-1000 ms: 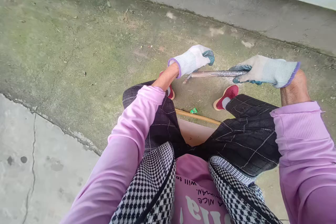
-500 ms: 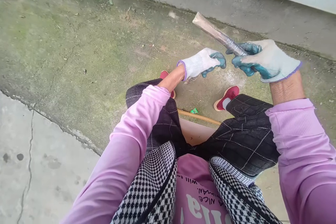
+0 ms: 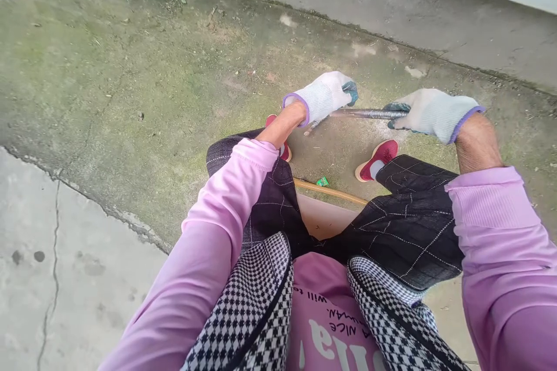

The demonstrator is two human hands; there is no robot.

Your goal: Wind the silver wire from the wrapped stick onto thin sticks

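Note:
My right hand (image 3: 420, 113), in a white knitted glove with a blue-green coated palm, is closed round one end of a stick (image 3: 368, 113). The stick is pale wood with shiny silver wrapping near my grip, and it lies almost level. Its other end reaches my left hand (image 3: 335, 93), gloved alike, with curled fingers. Below the left wrist a thin brownish tip (image 3: 314, 126) sticks out. Whether it belongs to something in that hand is unclear, since the palm is hidden.
Between my knees is a pinkish board or seat (image 3: 326, 217) with a tan rim (image 3: 331, 190). A small green wrapper (image 3: 322, 181) lies by it. My red shoes (image 3: 380, 157) rest on mossy concrete (image 3: 143, 69). A low wall (image 3: 391, 6) runs along the far side.
My right hand has lowered and turned the stick from a raised slant to nearly level, its far end now at my left hand. The left hand has shifted slightly left and up.

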